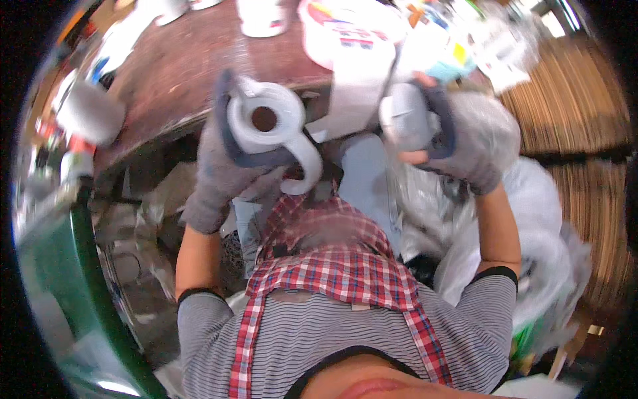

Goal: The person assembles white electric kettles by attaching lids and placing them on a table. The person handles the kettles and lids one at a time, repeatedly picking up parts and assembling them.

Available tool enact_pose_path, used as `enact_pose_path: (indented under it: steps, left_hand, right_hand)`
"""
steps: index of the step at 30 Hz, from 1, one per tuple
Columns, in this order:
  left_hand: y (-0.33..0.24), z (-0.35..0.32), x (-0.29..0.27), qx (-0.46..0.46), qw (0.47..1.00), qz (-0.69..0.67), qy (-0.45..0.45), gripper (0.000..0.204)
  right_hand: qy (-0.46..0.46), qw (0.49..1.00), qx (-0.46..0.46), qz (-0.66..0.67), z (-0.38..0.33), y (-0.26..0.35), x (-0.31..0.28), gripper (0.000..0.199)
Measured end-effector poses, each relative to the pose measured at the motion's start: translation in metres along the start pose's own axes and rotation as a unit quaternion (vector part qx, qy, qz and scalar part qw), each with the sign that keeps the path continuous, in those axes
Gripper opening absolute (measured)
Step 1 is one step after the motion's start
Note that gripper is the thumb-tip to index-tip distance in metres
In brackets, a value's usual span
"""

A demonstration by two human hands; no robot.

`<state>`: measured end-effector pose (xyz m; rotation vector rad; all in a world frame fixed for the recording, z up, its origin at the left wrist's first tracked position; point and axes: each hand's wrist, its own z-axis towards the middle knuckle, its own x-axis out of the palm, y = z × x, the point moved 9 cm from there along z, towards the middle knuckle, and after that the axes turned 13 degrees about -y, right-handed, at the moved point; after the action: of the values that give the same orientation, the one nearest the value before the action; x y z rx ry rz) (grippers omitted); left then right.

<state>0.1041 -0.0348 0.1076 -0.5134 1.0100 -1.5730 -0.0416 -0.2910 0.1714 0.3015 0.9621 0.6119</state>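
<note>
Both my hands wear grey knit gloves with dark edging. My left hand [216, 156] is closed around a white pot [284, 106] with a short spout, a curved handle and a round opening that looks brown inside. The handle points down toward my lap. To the right, my right hand [462, 149] grips a rounded white piece [407, 114]; motion blur hides its exact kind. Bare fingertips show beside that piece. The two held things are apart, in front of the table's near edge. Between them hangs a pale strip [359, 90], reaching down past the table edge.
The dark red table [179, 60] bears a white cup [261, 16] and a pink-white tub [349, 30]. Cardboard stacks [571, 93] rise at the right, above clear plastic bags [538, 213]. A green bin-like thing [73, 286] stands at the left. A red checked apron [332, 276] covers my lap.
</note>
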Motion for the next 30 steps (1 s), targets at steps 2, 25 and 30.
enact_pose_path:
  steps: [2,25,30]
  left_hand:
    - [-0.009,0.001,0.002,0.076,0.993,0.083,-0.019,0.13]
    - [-0.028,-0.004,0.008,0.113,0.98,0.15,-0.072,0.121]
    - [-0.027,-0.002,0.011,0.099,0.977,0.174,-0.079,0.125]
  right_hand:
    - [0.072,0.997,-0.02,-0.034,0.047,0.022,0.043,0.107]
    - [0.317,0.935,-0.155,-0.029,0.104,0.068,0.111,0.1]
    - [0.339,0.94,-0.034,-0.029,0.111,0.064,0.102,0.095]
